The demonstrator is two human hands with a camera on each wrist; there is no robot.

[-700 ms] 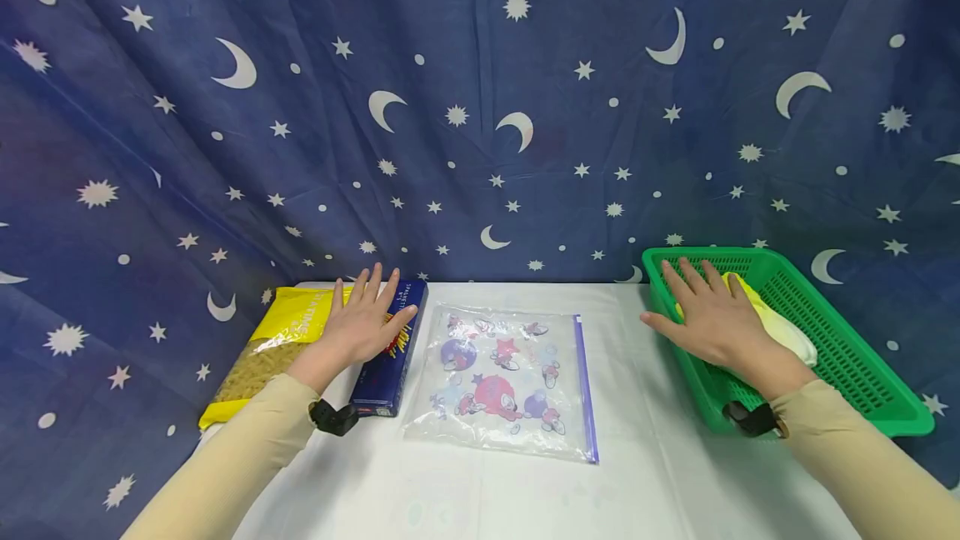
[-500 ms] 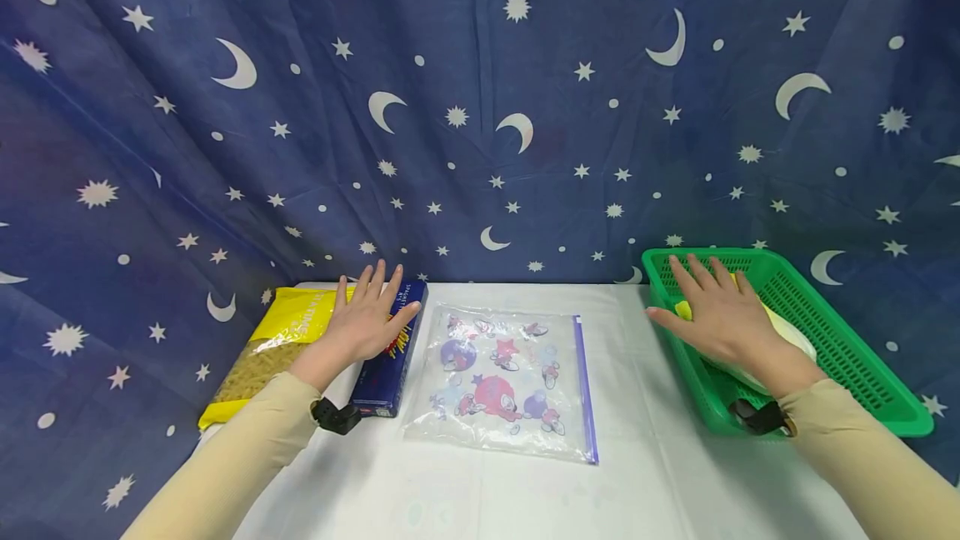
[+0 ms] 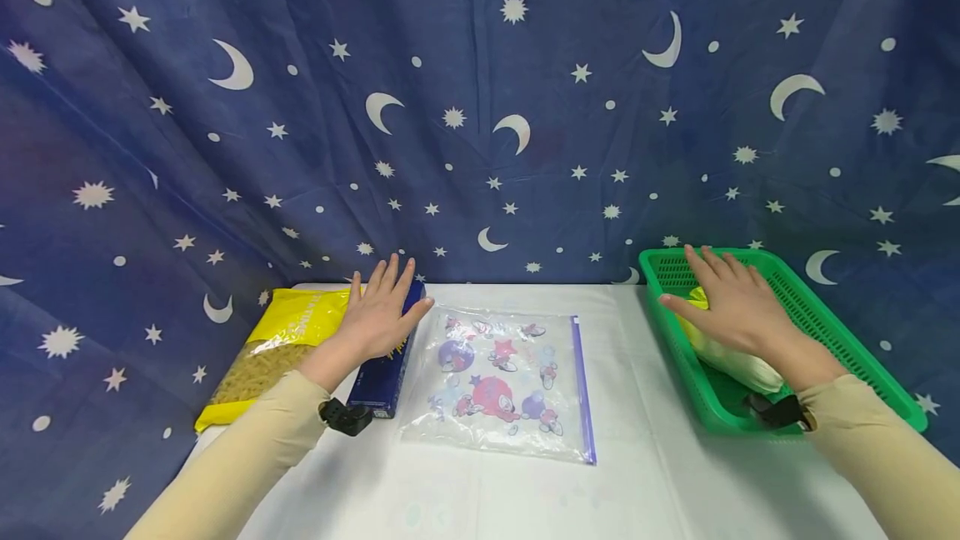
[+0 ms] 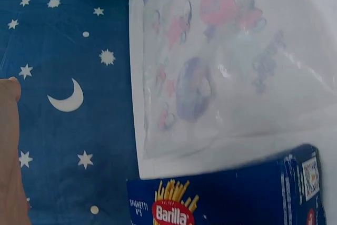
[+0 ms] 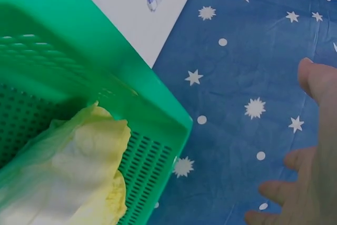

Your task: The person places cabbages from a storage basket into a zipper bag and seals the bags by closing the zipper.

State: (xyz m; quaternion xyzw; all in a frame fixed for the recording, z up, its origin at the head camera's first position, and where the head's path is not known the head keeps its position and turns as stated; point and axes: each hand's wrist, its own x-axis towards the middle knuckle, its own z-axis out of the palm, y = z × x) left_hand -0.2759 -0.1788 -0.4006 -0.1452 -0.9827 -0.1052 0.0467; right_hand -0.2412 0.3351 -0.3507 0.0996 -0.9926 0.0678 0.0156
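My left hand hovers flat, fingers straight, over a dark blue Barilla spaghetti box on the white table. A yellow pasta bag lies left of the box. A clear zip bag with cartoon prints lies flat in the middle. My right hand is spread open above a green perforated basket, which holds a yellow-white bagged item. Neither hand holds anything.
A dark blue cloth with moons and stars hangs right behind the table and drapes down both sides. The basket stands at the table's right edge. Bare tabletop lies in front of the zip bag.
Both hands have lifted and moved slightly away from me. The right hand has risen off the yellow-white item, which now shows below it. The objects have not moved.
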